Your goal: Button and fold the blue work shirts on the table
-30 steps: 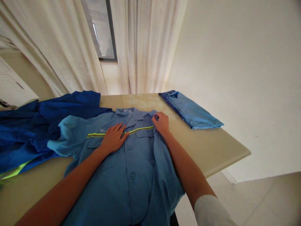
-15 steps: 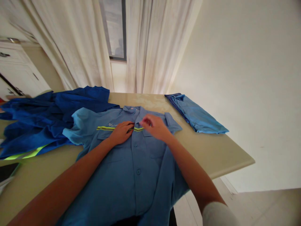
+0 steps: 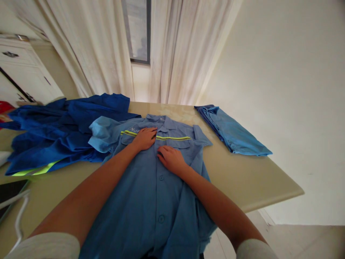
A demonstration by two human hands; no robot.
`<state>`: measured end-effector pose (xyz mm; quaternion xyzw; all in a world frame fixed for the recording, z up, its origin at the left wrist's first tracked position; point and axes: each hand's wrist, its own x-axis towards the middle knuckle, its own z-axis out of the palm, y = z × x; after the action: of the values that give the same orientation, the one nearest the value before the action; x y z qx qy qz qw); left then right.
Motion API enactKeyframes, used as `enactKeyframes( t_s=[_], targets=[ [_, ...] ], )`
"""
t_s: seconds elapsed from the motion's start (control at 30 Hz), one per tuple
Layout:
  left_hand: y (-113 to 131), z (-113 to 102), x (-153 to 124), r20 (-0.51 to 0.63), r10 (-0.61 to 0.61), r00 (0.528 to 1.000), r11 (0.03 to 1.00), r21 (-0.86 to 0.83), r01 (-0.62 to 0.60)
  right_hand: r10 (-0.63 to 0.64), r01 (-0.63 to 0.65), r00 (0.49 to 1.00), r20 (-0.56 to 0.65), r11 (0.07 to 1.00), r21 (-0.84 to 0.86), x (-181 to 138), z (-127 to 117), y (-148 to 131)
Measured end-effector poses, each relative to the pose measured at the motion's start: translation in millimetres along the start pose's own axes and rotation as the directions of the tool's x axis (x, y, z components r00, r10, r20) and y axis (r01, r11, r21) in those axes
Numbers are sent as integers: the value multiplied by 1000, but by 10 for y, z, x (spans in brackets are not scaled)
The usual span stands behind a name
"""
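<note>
Where the shirt [image 3: 151, 194] lies on the desk [image 3: 242, 176], I press it.
My left hand [image 3: 145, 137] and right hand [image 3: 170, 158]: fingers flat, gripping nothing.

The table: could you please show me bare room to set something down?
Bare table lies right of the shirt, nearer than the folded stack; another patch front-left, between shirt and dark blue pile. Centre and far-left are crowded.

Shirt [image 3: 151, 187] on table [image 3: 256, 183]; garment pile [image 3: 59, 133] left, folded shirt [image 3: 231, 131] right.
</note>
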<state>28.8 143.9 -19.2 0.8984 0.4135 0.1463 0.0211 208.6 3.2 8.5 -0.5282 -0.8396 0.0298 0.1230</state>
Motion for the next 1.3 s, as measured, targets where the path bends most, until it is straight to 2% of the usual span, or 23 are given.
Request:
enactKeyframes(
  t_s=[0.2, 0.3, 0.4, 0.53, 0.7, 0.9, 0.93, 1.0, 1.1, 1.2, 1.3],
  targets=[
    [185, -149, -202, -158, 54, 986, 996, -60, -64, -53, 59, 997, -54, 991, 116, 9, 25, 175],
    [339, -126, -336, -151, -12, 988, 994, -110, -5, -118, 122, 992, -42, 983, 135, 15, 27, 208],
    [465, -49, -430, -143, -106, 984, 973, -221, 73, -124, 129, 991, -51, 987, 101, 10, 43, 197],
    [564, -21, -472, -111, -198, 974, 893, -431, 133, -95, 110, 987, -133, 988, 107, 16, 57, 159],
    [681, -105, -460, -136, -271, 953, 854, -490, 173, -66, 106, 983, -169, 966, 237, 36, 64, 141],
    [732, -202, -432, -140, -402, 905, 755, -610, 241, 146, -67, 960, -238, 948, 312, 35, 127, 199],
    [709, -202, -434, -131, -395, 909, 763, -598, 245, 171, -89, 952, -253, 948, 305, 33, 134, 230],
    [633, -175, -454, -126, -325, 937, 841, -491, 226, 181, -105, 943, -280, 958, 268, 26, 146, 300],
    [477, -81, -497, -81, -174, 981, 968, -199, 155, 136, -88, 959, -247, 977, 195, 22, 184, 396],
    [313, 9, -454, 15, -140, 990, 990, -17, 140, 100, -74, 980, -172, 986, 148, 96, 235, 492],
    [149, 33, -269, 86, -156, 984, 988, 27, 155, 78, -61, 988, -132, 990, 126, 310, 239, 634]
  ],
)
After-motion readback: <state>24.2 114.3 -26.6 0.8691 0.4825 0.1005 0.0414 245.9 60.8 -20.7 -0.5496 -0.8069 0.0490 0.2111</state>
